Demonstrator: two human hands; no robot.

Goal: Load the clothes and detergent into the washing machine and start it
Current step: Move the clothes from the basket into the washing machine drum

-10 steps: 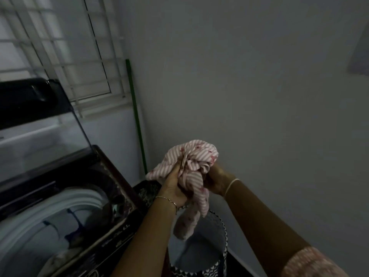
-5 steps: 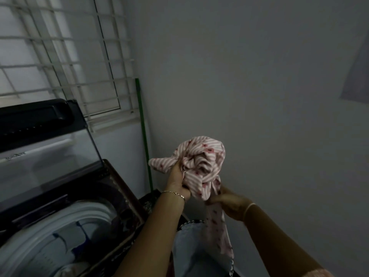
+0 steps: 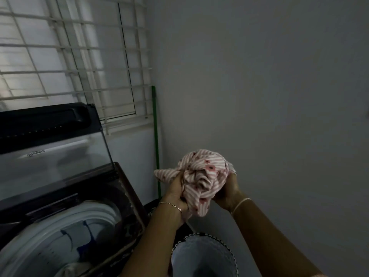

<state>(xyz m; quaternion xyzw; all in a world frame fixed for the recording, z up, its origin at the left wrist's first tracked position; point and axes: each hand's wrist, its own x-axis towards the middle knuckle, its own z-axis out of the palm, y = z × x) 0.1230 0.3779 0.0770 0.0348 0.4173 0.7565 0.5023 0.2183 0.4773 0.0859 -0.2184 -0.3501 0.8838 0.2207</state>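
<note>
While my left hand [image 3: 175, 193] and right hand [image 3: 227, 193] squeezed the balled-up pink striped garment [image 3: 201, 176], the open washing machine [image 3: 65, 226] already held some clothes, with detergent and starting left.

Ahead of me a window [image 3: 65, 56] fills the upper left, its pale panes crossed by a white metal grille [image 3: 123, 62]. A thin green pole [image 3: 156, 140] stands upright in the corner, right against the plain grey wall [image 3: 259, 86] (the light here is dim). Something small shows at the wall's far right edge, too cut off to tell.
</note>
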